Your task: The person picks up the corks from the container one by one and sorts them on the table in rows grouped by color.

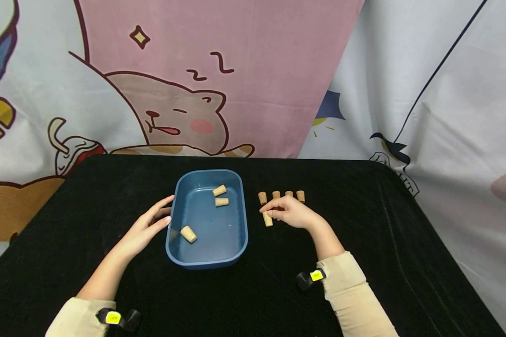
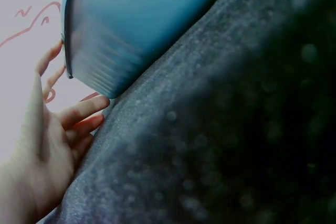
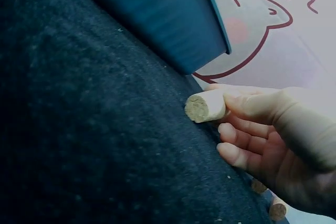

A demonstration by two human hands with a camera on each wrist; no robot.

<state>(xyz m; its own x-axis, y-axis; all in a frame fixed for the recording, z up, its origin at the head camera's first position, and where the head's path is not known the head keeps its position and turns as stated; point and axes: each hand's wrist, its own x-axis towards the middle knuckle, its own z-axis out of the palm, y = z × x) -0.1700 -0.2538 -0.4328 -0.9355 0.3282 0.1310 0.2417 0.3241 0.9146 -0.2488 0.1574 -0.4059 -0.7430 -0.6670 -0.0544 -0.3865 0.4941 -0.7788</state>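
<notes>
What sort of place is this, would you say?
Probably an indoor recording setup, though the room beyond is hidden: a black-covered table, a cartoon-printed fabric backdrop hanging behind it, and black wrist-worn devices with yellow labels.

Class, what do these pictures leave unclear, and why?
Head view: upper end of held cork, covered by right hand.
Head view: marks on left yellow label, too small.
Left wrist view: inside of blue tray, hidden by its side.
Right wrist view: blue tray, cut off by top edge.

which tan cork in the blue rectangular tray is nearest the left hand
The tan cork alone at the near left of the tray; the other two corks sit farther right.
</notes>
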